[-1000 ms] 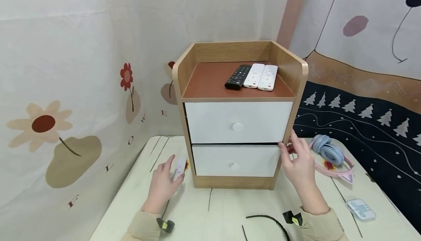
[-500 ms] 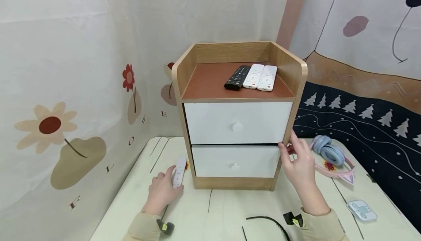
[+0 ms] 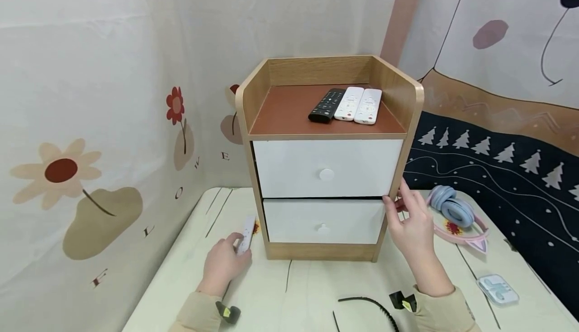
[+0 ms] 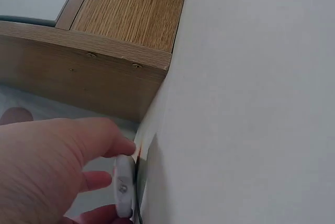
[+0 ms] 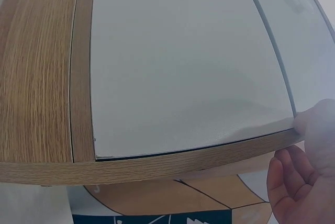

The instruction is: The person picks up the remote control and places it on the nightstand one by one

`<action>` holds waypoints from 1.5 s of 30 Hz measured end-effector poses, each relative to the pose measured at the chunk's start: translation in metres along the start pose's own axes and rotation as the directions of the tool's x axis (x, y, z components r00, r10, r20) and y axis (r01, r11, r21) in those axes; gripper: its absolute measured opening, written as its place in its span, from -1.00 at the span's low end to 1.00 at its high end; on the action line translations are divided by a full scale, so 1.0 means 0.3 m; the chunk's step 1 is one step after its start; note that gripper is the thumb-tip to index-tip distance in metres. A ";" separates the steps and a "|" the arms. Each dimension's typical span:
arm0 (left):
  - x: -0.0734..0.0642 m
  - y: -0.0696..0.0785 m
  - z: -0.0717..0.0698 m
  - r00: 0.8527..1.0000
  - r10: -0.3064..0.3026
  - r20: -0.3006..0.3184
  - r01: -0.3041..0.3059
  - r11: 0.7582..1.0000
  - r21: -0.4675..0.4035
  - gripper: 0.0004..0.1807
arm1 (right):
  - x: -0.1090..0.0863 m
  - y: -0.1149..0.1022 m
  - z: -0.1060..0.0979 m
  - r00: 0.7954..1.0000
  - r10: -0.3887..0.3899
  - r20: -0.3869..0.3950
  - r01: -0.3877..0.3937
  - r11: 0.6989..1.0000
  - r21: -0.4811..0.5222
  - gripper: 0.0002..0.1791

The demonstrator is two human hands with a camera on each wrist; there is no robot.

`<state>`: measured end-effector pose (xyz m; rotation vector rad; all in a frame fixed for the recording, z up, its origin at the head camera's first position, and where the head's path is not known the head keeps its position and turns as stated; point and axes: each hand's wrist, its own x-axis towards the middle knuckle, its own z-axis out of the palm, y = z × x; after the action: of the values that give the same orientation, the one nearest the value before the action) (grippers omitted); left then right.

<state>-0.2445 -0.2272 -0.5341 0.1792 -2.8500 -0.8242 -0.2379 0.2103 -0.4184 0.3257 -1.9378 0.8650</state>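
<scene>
A two-drawer wooden cabinet (image 3: 321, 251) with white drawer fronts stands on the cream-covered table. Left of it lies a white remote control (image 3: 246, 235). My left hand (image 3: 223, 264) grips that remote by its sides, the thumb on one edge and fingers on the other; the left wrist view shows the remote's end (image 4: 123, 186) between them. At the cabinet's right side, my right hand (image 3: 412, 227) holds the side panel's front edge (image 5: 209, 157), thumb in front and fingers curled along the outer side. Both drawers appear closed.
On the cabinet's top shelf lie a black remote (image 3: 326, 105) and two white remotes (image 3: 349, 104). Pink headphones with blue ear pads (image 3: 457, 213) and a small clear case (image 3: 497, 289) are at the right. A thin black curved band (image 3: 373, 302) lies in front.
My left hand has come down a little and its fingers have closed in around the white remote. The right hand stays at the cabinet's edge.
</scene>
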 end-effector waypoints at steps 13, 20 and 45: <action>-0.010 0.036 -0.083 0.990 -0.070 -0.123 0.046 0.980 -0.192 -0.61 | -0.011 -0.003 0.008 1.000 0.001 0.006 -0.001 1.000 0.002 -0.29; -0.030 0.103 -0.192 0.949 -0.013 -0.315 -0.042 0.985 -0.167 -0.71 | -0.023 -0.003 0.010 1.000 0.021 0.009 -0.021 1.000 0.002 -0.28; -0.048 0.445 -0.622 0.544 0.070 -0.836 -0.599 0.730 -0.329 -0.76 | 0.001 -0.004 0.001 1.000 0.009 0.003 -0.009 1.000 -0.011 -0.28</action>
<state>-0.2032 -0.2094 -0.3086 -0.1201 -1.6000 -1.1258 -0.2375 0.2092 -0.4178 0.3121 -1.9480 0.8600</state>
